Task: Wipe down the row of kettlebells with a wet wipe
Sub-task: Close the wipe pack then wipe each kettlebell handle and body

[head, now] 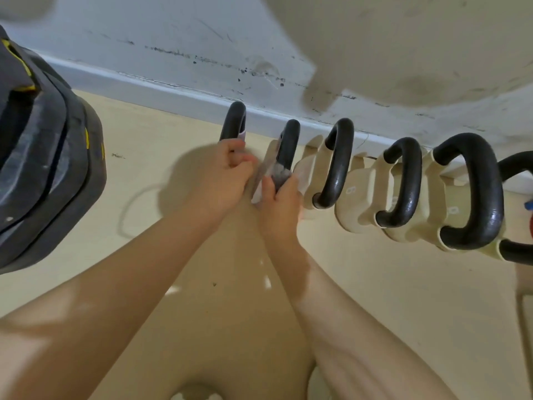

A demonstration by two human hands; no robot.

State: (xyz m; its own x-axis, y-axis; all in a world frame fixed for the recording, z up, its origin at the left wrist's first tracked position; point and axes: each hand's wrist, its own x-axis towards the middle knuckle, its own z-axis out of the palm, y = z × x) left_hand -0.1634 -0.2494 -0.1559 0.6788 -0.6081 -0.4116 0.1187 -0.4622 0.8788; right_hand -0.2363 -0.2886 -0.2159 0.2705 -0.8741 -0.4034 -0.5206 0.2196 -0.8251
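A row of kettlebells with cream bodies and black handles runs along the wall. The first kettlebell (233, 119) is farthest left, then the second kettlebell (290, 140), the third kettlebell (340, 163) and more kettlebells (473, 194) to the right. A whitish wet wipe (257, 186), blurred, lies against the second handle's lower part. My right hand (281, 206) is closed around that handle with the wipe under its fingers. My left hand (227, 171) sits just left of it, fingers curled and pinching the wipe's near edge. The second kettlebell's body is mostly hidden by my hands.
A large black padded object with yellow marks (43, 168) fills the left side. A scuffed white wall and baseboard (173, 85) run behind the row. A thin cord loop (135, 197) lies on the beige floor. A red and blue item (529, 217) shows at the right edge.
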